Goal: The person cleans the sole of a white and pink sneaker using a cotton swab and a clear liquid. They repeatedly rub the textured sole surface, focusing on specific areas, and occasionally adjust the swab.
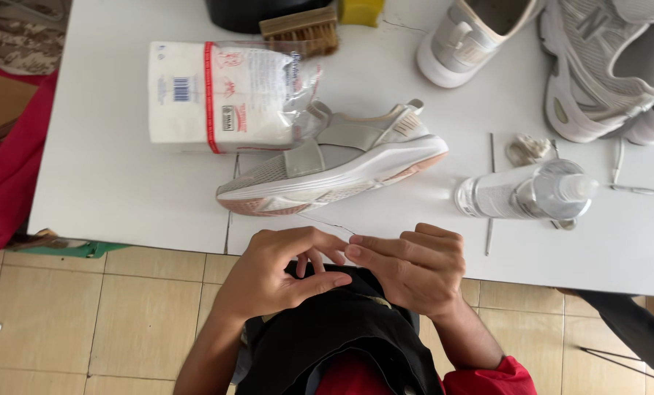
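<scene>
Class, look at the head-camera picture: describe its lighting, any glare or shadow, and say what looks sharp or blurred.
Head view: soft, even light on the white table; faint shadow under the grey shoe; bright highlights on the clear plastic bottle and on the plastic wrap of the white pack; left hand and right hand fairly sharp, the thin thread between them barely visible; table edges look slightly curved, as from a wide lens.

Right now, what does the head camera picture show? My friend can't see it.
Two bare hands, left hand and right hand, pinch a thin thread at a white table's edge. Behind them lie a grey strap sneaker, a clear plastic bottle and a pack of tissues.
</scene>
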